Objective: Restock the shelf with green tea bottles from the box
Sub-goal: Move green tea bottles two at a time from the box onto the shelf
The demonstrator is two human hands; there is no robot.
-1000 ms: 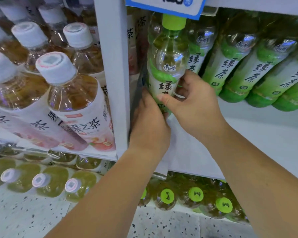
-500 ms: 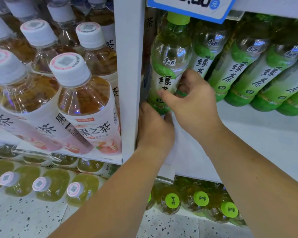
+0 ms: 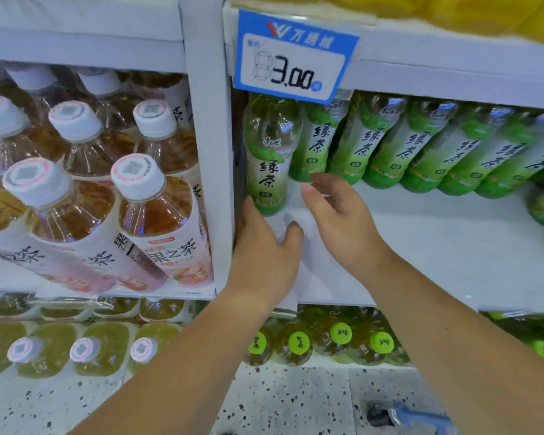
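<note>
Both hands are open and hold nothing. The left hand (image 3: pixel 264 246) rests by the foot of the green tea bottle (image 3: pixel 266 164), likely to keep it from tipping. The right hand (image 3: pixel 339 221) is just beside it. The bottle stands mid-frame on the white shelf (image 3: pixel 421 246), at the left end of the green row (image 3: pixel 421 149).

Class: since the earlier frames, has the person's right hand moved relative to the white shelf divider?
Yes. The right hand has let go of the green tea bottle and drawn back rightward, away from the white divider.
</note>
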